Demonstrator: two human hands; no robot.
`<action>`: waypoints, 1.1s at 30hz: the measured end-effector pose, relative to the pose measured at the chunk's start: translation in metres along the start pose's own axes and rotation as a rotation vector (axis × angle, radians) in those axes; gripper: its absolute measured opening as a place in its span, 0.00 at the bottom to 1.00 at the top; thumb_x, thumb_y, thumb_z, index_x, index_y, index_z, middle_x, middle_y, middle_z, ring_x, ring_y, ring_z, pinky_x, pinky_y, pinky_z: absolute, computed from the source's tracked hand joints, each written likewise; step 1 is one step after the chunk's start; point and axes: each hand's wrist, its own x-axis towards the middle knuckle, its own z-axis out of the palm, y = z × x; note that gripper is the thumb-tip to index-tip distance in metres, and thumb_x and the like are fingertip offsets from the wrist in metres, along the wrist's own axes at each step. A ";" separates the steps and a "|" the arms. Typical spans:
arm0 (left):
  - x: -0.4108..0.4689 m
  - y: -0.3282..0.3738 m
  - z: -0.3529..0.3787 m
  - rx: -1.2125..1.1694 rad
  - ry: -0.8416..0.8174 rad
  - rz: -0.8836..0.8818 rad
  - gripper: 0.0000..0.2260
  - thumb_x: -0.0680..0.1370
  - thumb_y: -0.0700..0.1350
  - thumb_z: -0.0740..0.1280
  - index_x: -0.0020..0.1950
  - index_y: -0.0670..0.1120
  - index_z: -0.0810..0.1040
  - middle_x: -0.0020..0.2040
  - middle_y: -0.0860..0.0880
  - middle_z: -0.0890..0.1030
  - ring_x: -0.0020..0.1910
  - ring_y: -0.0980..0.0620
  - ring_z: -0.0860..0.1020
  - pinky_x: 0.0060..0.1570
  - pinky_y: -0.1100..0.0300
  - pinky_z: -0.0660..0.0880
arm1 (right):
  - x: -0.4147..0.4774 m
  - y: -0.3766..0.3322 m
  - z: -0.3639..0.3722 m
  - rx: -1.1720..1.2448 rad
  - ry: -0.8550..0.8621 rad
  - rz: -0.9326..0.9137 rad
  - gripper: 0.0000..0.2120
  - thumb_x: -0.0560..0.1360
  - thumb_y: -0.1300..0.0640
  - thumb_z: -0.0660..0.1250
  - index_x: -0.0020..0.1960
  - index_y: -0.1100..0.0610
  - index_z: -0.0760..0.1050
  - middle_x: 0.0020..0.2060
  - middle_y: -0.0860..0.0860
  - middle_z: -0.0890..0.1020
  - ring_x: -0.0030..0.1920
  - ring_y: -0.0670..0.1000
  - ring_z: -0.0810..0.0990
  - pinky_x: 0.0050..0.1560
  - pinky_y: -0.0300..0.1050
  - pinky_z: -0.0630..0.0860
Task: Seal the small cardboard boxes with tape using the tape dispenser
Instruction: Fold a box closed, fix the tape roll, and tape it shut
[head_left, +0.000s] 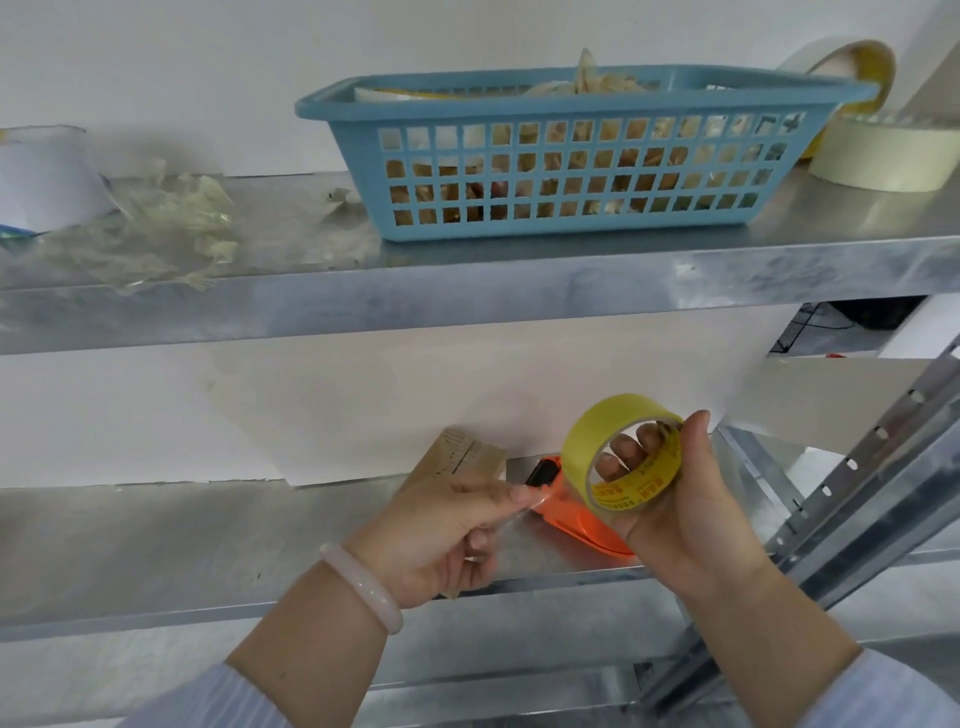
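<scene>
A: Tape roll (587, 436)?
B: Centre right. Right hand (691, 514) grips it; left hand (441, 540) pinches its free end.
A: Tape dispenser (571, 519)?
B: Orange, lying on the lower shelf (156, 545) behind both hands, apparently unloaded.
A: Progress?
B: No sealed box visible; loading and sealing seemingly remain.

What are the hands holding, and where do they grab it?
The right hand holds the yellow tape roll, fingers through its hole, thumb on its rim. The left hand pinches the loose tape end.

Pale striped sleeves (218, 701); milky white bangle (363, 584) on left wrist.
</scene>
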 end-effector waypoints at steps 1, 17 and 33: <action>0.002 -0.001 0.000 -0.018 -0.003 -0.029 0.14 0.61 0.49 0.78 0.44 0.47 0.85 0.33 0.52 0.71 0.26 0.57 0.63 0.29 0.64 0.69 | 0.001 -0.002 0.000 -0.009 0.016 -0.010 0.22 0.66 0.36 0.67 0.41 0.56 0.73 0.38 0.53 0.75 0.36 0.52 0.79 0.34 0.57 0.81; 0.019 -0.016 0.005 -0.025 -0.075 -0.202 0.11 0.78 0.48 0.69 0.37 0.46 0.79 0.30 0.52 0.70 0.22 0.58 0.61 0.25 0.64 0.70 | 0.000 -0.009 -0.005 0.080 0.137 -0.230 0.18 0.69 0.40 0.64 0.40 0.55 0.71 0.34 0.50 0.72 0.34 0.50 0.72 0.36 0.48 0.80; 0.029 -0.035 -0.006 -0.125 -0.130 -0.260 0.11 0.69 0.52 0.72 0.43 0.45 0.79 0.29 0.52 0.68 0.24 0.57 0.63 0.28 0.64 0.69 | -0.010 -0.006 -0.022 -0.059 -0.030 -0.112 0.11 0.80 0.52 0.58 0.48 0.55 0.76 0.43 0.54 0.78 0.51 0.58 0.78 0.57 0.72 0.73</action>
